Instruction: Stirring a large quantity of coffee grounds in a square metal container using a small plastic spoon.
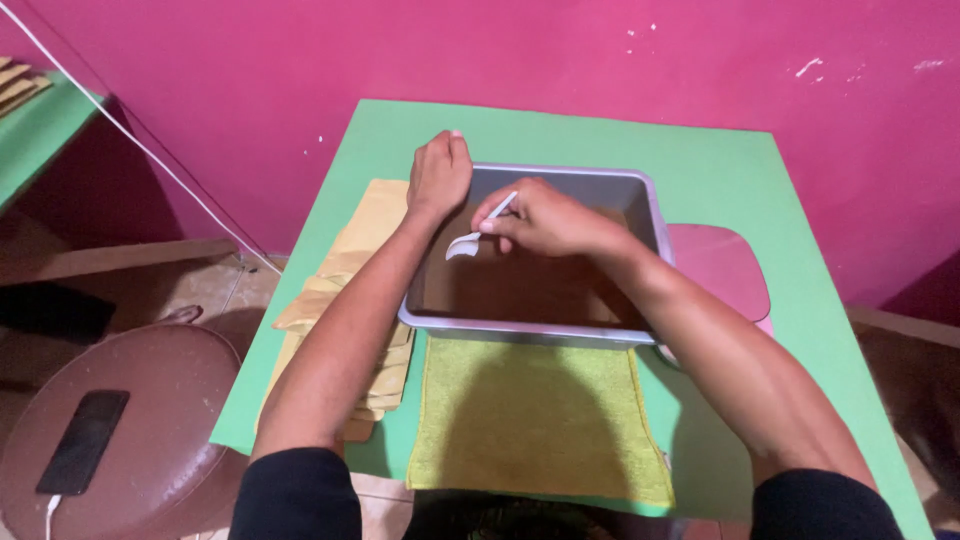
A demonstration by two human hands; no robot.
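The right hand pinches a white plastic spoon between thumb and fingertips, the handle pointing toward 1 o'clock and the bowl toward 7 o'clock, held over the brown contents of a grey metal tray. The left hand is curled shut at the tray's far-left corner, at 10 o'clock from the spoon; whether it grips the rim cannot be told. The tray sits mid-table on a green table. At 6 o'clock, touching the tray's near edge, lies a yellow-green cloth. At 9 o'clock is a stack of tan envelopes; at 3 o'clock, a pink lid. A dark phone rests on a brown stool at 8 o'clock.
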